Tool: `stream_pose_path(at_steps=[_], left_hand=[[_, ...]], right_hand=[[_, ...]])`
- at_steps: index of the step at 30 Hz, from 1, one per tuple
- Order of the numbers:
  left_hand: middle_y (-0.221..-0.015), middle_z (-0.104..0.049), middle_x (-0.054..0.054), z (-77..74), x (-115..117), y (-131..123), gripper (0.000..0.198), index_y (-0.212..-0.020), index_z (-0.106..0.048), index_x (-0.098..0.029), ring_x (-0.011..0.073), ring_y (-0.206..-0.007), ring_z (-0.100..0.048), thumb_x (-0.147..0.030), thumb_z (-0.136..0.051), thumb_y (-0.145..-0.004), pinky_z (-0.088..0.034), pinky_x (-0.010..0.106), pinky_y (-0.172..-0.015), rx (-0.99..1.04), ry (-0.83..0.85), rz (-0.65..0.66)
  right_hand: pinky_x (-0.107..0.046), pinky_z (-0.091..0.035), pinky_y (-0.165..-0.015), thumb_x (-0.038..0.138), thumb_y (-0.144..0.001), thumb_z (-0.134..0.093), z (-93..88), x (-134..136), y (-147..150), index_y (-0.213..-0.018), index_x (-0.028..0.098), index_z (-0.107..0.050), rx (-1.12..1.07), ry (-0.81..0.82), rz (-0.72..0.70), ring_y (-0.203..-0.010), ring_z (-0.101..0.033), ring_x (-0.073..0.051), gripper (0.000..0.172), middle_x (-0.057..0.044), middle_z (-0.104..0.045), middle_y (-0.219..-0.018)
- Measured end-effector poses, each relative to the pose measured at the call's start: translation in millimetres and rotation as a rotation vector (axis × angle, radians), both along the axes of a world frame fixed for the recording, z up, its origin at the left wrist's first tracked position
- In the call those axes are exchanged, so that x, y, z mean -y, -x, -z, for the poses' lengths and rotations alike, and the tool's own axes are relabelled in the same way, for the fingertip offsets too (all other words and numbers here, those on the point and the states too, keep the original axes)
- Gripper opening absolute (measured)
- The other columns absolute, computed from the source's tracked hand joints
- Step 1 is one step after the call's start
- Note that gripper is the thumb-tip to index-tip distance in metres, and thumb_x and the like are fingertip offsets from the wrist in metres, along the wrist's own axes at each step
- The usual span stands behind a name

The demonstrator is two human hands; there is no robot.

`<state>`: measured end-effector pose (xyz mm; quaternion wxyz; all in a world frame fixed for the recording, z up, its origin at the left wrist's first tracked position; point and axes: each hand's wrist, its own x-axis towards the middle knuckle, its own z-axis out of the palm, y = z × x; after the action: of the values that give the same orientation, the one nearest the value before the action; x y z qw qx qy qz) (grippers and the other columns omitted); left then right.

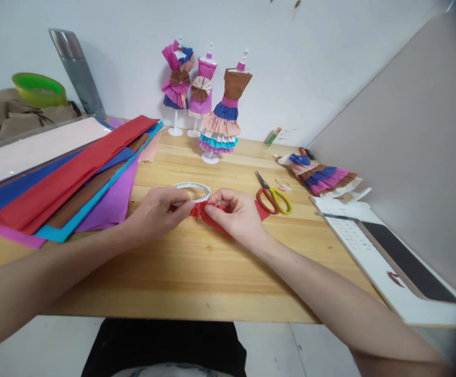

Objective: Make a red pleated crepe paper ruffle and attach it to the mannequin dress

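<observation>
A gathered strip of red paper is held just above the middle of the tabletop, its far end showing beyond the right wrist. The left hand pinches its left end between thumb and fingers; the right hand pinches it close by, so the hands are nearly together on the strip. A white tape roll sits just behind the left fingertips. Scissors with one red and one yellow handle lie near the strip's far end, blades slightly parted. Behind, three dressed mannequins stand on white bases near the wall, and another dressed figure lies on its side to the right. Folded coloured sheets fan out at the left, near a brown cloth bearing a green-yellow roll. A tall bottle leans beyond.
</observation>
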<state>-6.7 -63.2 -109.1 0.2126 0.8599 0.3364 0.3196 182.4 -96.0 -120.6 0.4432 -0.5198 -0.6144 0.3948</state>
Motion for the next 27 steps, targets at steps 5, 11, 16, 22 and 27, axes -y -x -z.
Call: stream_pose_path(at_steps=[5, 11, 16, 22, 27], left_hand=[[-0.054, -0.041, -0.004, 0.2, 1.1, 0.3, 0.03, -0.058, -0.049, -0.016, 0.0088, -0.054, -0.037, -0.02, -0.046, -0.087, -0.026, 0.023, -0.051, -0.01, 0.012, -0.013], [-0.054, -0.043, -0.003, -0.2, 0.6, 0.7, 0.03, -0.058, -0.05, -0.015, 0.0088, -0.054, -0.038, -0.021, -0.046, -0.087, -0.027, 0.024, -0.052, -0.004, 0.019, -0.007], [-0.054, -0.043, -0.003, -0.9, 1.3, -0.1, 0.03, -0.058, -0.051, -0.015, 0.0091, -0.054, -0.038, -0.02, -0.046, -0.088, -0.027, 0.025, -0.052, 0.006, 0.025, 0.006], [-0.054, -0.047, -0.002, -0.5, 2.4, 0.0, 0.03, -0.058, -0.052, -0.016, 0.0101, -0.054, -0.04, -0.021, -0.047, -0.088, -0.028, 0.026, -0.052, 0.01, 0.033, 0.006], [-0.056, -0.05, -0.001, -1.3, 2.3, 0.7, 0.03, -0.06, -0.054, -0.016, 0.0104, -0.054, -0.04, -0.022, -0.047, -0.088, -0.028, 0.026, -0.052, 0.018, 0.041, 0.012]], right_hand=[[-0.023, -0.034, -0.046, 0.033, -0.073, -0.064, 1.5, 0.4, 0.5, -0.068, 0.019, -0.06, 0.005, 0.0, 0.016, -0.048, -0.047, -0.01, 0.016, 0.001, -0.059, -0.055], [-0.026, -0.041, -0.049, 0.033, -0.075, -0.064, 4.0, 0.2, 0.5, -0.071, 0.02, -0.058, 0.015, -0.014, 0.025, -0.05, -0.055, -0.013, 0.015, 0.0, -0.063, -0.057], [-0.026, -0.042, -0.049, 0.032, -0.074, -0.064, 5.4, 0.1, 1.3, -0.07, 0.02, -0.054, 0.016, -0.028, 0.02, -0.05, -0.055, -0.013, 0.015, 0.0, -0.063, -0.057], [-0.026, -0.041, -0.048, 0.032, -0.074, -0.064, 4.4, -0.2, 2.8, -0.069, 0.022, -0.049, -0.042, -0.021, -0.004, -0.048, -0.056, -0.013, 0.019, 0.001, -0.064, -0.057], [-0.024, -0.04, -0.047, 0.031, -0.073, -0.067, 3.3, -0.2, 2.3, -0.07, 0.023, -0.043, -0.098, 0.004, 0.003, -0.047, -0.058, -0.013, 0.025, 0.004, -0.061, -0.054]])
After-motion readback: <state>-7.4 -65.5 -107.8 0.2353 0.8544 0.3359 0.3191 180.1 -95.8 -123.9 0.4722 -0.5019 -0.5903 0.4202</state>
